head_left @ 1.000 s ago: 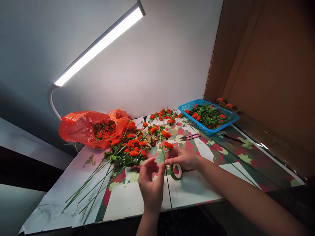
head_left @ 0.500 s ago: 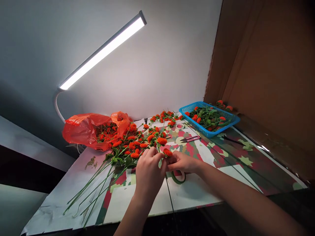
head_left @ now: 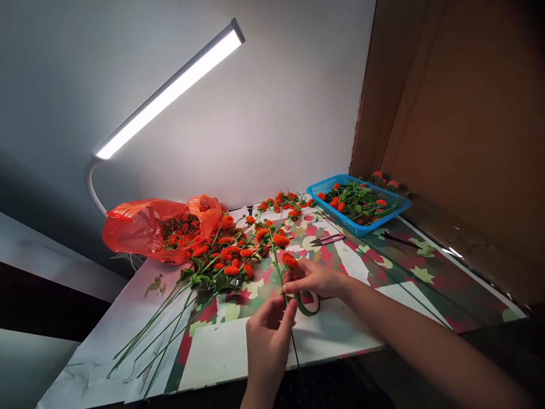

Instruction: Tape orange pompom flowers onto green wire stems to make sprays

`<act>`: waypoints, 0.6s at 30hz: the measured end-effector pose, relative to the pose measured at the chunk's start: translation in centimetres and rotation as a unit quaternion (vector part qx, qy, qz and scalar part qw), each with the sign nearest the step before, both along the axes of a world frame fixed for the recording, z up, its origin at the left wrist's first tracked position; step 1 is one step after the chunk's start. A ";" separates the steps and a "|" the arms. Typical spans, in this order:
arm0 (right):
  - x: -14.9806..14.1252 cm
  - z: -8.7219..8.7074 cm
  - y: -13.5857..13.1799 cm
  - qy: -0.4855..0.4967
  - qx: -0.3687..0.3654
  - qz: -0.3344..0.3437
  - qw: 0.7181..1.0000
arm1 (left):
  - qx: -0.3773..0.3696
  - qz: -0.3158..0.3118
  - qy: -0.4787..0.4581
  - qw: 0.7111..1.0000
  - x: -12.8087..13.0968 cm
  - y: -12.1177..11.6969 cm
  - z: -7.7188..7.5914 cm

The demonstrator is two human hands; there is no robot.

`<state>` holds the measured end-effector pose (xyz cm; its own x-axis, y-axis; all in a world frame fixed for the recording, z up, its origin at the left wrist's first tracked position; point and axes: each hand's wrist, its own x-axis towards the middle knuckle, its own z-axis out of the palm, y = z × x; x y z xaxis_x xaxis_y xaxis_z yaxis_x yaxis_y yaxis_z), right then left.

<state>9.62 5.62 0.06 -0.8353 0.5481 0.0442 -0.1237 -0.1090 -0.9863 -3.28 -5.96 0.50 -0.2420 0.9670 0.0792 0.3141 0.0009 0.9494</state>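
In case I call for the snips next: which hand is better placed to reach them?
Right, I'd say: the right hand is nearer the pink snips, which lie just beyond it, though it pinches a flower stem. The left hand is farther off.

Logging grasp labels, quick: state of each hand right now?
Left hand: fingers curled at the flower stem; can't tell whether gripping.
Right hand: closed, thumb and finger pinching that stem, green tape roll just below.
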 end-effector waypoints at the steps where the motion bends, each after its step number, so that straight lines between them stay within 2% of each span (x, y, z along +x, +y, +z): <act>1: 0.0 0.1 0.0 0.002 -0.001 0.000 1.000 | -0.008 0.010 -0.027 1.000 0.3 -0.1 -0.1; 3: 0.2 0.4 -0.1 0.007 -0.001 -0.002 1.000 | -0.008 0.032 -0.064 0.997 0.7 0.0 0.1; 5: 0.3 0.7 -0.2 0.015 -0.001 -0.010 1.000 | -0.007 0.027 -0.109 0.994 0.8 0.4 0.4; 7: 0.4 1.0 -0.2 0.023 0.003 -0.025 0.999 | -0.016 0.013 -0.207 0.978 0.7 0.8 0.4; 9: 0.5 1.1 -0.3 0.033 0.011 -0.035 0.999 | -0.041 -0.001 -0.350 0.936 0.8 1.3 0.1; 11: 0.4 1.1 -0.3 0.045 0.011 -0.028 0.999 | -0.069 -0.023 -0.488 0.870 1.2 1.7 -0.3; 13: 0.4 1.0 -0.3 0.057 -0.009 -0.015 0.998 | -0.079 -0.051 -0.579 0.810 1.8 2.1 -0.7; 14: 0.3 1.0 -0.3 0.062 -0.025 -0.012 0.998 | -0.077 -0.061 -0.604 0.791 2.1 2.3 -0.8; 15: 0.3 1.0 -0.2 0.064 -0.043 -0.012 0.997 | -0.075 -0.063 -0.615 0.783 2.4 2.5 -0.9; 16: 0.3 0.9 -0.2 0.063 -0.060 -0.018 0.996 | -0.075 -0.059 -0.610 0.787 2.6 2.6 -1.0; 18: 0.3 1.0 0.1 0.049 -0.076 -0.044 0.995 | -0.073 -0.039 -0.553 0.829 2.6 2.9 -1.1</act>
